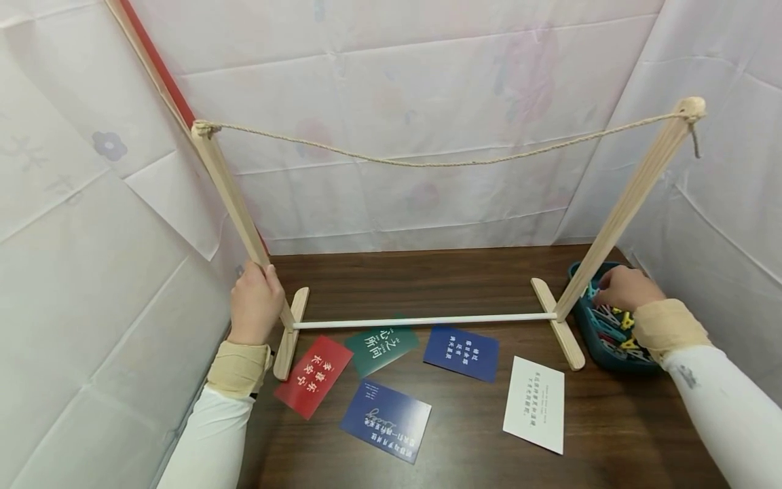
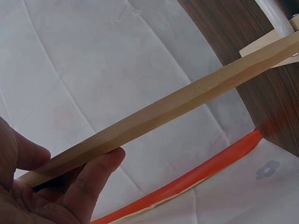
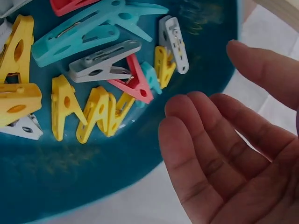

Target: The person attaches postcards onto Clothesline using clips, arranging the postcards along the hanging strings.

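Observation:
My left hand (image 1: 253,302) grips the left wooden post (image 1: 229,190) low down; in the left wrist view the thumb and fingers lie on either side of it. A thin rope (image 1: 421,164) sags between that post and the right wooden post (image 1: 629,197). On the right, my right hand (image 1: 629,288) is over a teal basin (image 3: 107,186) of clothespins. The right wrist view shows its fingers apart from the thumb, holding nothing. Near them lie a grey clothespin (image 3: 105,60), a yellow clothespin (image 3: 65,105) and a large turquoise clothespin (image 3: 77,30).
A white rod (image 1: 421,320) joins the posts above wooden feet. Several cards lie on the dark table (image 1: 464,435): a red card (image 1: 314,375), a green card (image 1: 381,350), a small blue card (image 1: 461,353), a larger blue card (image 1: 386,421) and a white card (image 1: 534,404). Pale sheets surround the table.

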Demonstrator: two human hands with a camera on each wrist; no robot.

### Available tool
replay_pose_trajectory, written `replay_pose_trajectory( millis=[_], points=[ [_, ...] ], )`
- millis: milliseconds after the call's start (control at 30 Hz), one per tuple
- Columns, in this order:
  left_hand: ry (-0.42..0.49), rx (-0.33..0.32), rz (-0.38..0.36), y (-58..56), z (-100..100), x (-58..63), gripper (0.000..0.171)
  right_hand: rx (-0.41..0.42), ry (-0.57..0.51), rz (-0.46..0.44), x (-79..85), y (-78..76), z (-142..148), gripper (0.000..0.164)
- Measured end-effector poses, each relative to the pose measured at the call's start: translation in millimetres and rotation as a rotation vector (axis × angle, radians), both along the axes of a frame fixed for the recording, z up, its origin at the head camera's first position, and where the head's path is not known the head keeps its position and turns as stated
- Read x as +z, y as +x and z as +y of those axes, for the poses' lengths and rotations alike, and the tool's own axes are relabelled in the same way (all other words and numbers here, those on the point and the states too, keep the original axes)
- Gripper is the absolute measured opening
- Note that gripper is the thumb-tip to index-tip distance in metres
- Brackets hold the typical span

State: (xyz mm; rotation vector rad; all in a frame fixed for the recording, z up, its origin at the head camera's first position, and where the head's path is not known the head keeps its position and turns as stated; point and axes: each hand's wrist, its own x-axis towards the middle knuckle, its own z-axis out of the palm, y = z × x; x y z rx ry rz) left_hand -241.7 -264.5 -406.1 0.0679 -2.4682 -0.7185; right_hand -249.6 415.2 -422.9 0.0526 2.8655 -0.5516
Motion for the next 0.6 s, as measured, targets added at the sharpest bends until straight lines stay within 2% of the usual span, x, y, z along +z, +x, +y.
replay_pose_trajectory(
  millis=[167, 433, 600],
  points=[
    [-0.003, 0.004, 0.004, 1.1, -0.1, 0.1, 0.037, 0.022, -0.012, -0.031, -8.5, -8.8, 2.0, 0.043],
    [-0.004, 0.008, 0.002, 2.1, -0.5, 0.2, 0.037, 0.028, -0.035, -0.115, -23.2, -14.2, -2.8, 0.014],
    [-0.001, 0.010, -0.010, 3.0, -0.5, 0.6, 0.037, 0.053, -0.035, -0.135, -30.2, -16.3, -4.3, 0.019]
  ],
)
